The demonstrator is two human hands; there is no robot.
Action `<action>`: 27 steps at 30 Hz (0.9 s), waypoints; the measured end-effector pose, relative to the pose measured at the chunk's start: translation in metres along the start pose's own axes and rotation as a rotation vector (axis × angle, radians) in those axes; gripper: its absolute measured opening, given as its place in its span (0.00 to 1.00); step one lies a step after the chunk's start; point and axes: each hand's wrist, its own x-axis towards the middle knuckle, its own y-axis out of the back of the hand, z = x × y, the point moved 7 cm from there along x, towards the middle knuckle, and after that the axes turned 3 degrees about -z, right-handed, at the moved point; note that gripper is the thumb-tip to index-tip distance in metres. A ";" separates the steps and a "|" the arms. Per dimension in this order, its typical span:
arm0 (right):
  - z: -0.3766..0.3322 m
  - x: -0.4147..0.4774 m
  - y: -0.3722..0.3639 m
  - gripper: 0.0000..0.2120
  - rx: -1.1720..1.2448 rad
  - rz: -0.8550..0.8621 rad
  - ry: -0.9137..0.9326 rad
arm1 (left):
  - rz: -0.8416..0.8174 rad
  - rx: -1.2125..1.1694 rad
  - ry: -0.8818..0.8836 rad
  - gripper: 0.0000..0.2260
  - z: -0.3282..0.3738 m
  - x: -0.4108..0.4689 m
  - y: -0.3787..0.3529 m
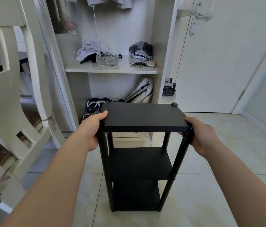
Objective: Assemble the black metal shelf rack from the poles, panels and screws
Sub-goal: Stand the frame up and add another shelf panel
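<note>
A black shelf rack stands upright on the tiled floor in the middle of the head view, with three panels joined by black poles. Its top panel is flat and level; the middle panel and bottom panel sit below it. My left hand grips the near left corner of the top panel, thumb on top, fingers round the left front pole. My right hand grips the near right corner and the right front pole. A small round cap sits on the far right corner.
An open white wardrobe stands just behind the rack, holding clothes, a glass bowl, keys and shoes. A white chair fills the left side. A white door is at the right. Pale floor tiles surround the rack.
</note>
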 end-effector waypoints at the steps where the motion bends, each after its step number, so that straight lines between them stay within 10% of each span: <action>1: 0.000 0.000 0.000 0.10 0.000 0.002 0.002 | -0.011 -0.013 -0.003 0.11 0.000 0.000 0.000; 27: -0.012 -0.009 -0.002 0.09 0.008 -0.010 0.055 | -0.043 -0.025 0.003 0.11 -0.006 0.002 0.002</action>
